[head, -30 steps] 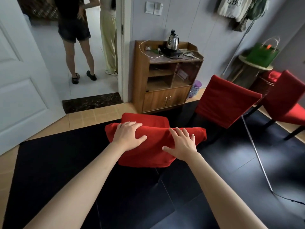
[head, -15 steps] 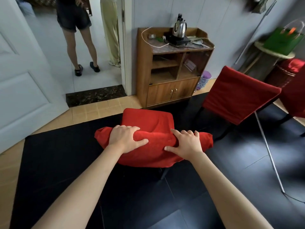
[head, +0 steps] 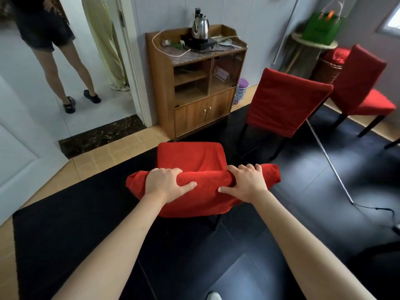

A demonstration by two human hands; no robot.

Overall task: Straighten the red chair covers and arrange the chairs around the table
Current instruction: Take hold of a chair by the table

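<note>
A chair in a red cover (head: 192, 158) stands in front of me on the black mat, its back towards me. My left hand (head: 165, 182) grips the top of the covered backrest (head: 207, 199) left of centre, fingers over the far side and thumb on the near side. My right hand (head: 246, 182) grips the same top edge right of centre. The cover bulges past the backrest at both ends. A second red-covered chair (head: 283, 105) stands to the right behind it, and a third red chair (head: 363, 87) is at the far right.
A wooden cabinet (head: 194, 89) with a kettle (head: 200, 26) stands against the wall ahead. Two people (head: 54, 40) stand in the open doorway at the left. A white pole (head: 324, 152) and a black cable (head: 376, 210) lie on the floor at right.
The chair and both hands on its backrest have come nearer to me and shifted right, with more of the seat showing. Both hands kept their grip on the top edge.
</note>
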